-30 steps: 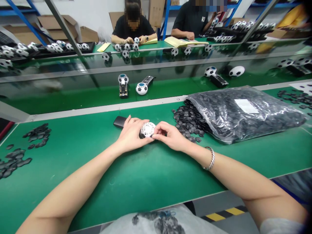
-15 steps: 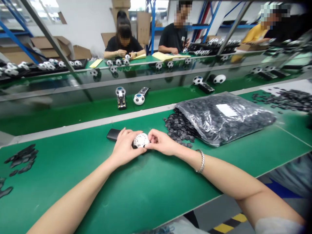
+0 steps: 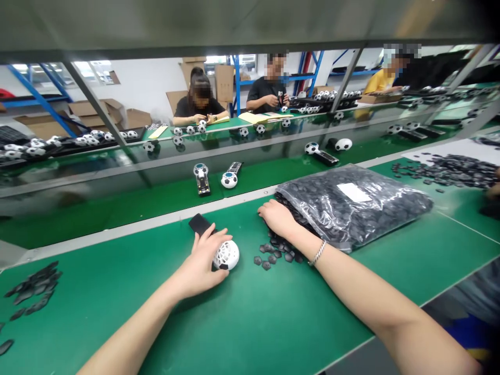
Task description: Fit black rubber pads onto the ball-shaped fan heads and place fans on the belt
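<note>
My left hand [image 3: 203, 260] is wrapped over a football-shaped device [image 3: 229, 255], its round head white with an open lattice and a few black patches. The device's black handle [image 3: 200, 224] points away to the upper left. Over at the mouth of the clear bag, my right hand [image 3: 278, 217] lies bent over a pile of black pentagon pieces [image 3: 287, 250]. Its fingertips point down and are mostly hidden, so whether they grip a piece does not show.
The clear bag [image 3: 375, 213] full of black pieces lies at the right. More black pieces [image 3: 35, 286] lie at the left. Beyond the ledge, a green conveyor [image 3: 164, 203] carries football devices [image 3: 202, 179]. Several people work across it. A grey overhead panel [image 3: 234, 26] spans the top.
My right hand has left the football device and reached right to the black pieces, several of which now lie spread nearer me. My left hand still holds the device, now turned. The view has tilted up.
</note>
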`<action>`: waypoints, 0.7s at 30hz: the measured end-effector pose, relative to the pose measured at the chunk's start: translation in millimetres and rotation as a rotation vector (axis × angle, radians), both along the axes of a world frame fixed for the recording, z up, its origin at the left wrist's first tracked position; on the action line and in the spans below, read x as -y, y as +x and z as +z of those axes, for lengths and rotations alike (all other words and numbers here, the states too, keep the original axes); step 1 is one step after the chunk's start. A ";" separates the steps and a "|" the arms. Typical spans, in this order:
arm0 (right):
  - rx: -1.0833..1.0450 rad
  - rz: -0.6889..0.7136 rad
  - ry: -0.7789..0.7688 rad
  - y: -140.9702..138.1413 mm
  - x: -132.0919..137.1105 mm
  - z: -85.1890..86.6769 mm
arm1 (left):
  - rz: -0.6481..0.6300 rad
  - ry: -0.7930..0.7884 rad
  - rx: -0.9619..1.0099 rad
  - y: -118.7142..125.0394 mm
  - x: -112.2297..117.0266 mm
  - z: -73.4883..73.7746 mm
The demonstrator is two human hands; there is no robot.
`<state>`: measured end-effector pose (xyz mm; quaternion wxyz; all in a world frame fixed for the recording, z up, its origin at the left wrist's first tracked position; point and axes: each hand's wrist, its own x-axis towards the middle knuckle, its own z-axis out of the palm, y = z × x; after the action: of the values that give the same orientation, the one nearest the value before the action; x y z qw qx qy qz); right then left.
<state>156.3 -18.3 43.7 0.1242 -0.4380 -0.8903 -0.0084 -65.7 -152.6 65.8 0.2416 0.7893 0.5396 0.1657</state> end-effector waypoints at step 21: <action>-0.753 0.558 -0.580 -38.1 71.4 4.5 | -0.015 -0.002 0.213 -8.0 -9.3 -10.0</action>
<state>118.2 -89.7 48.2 0.3058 -0.1745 -0.8325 0.4278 -73.8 -143.3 55.9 0.2998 0.7709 0.5051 0.2463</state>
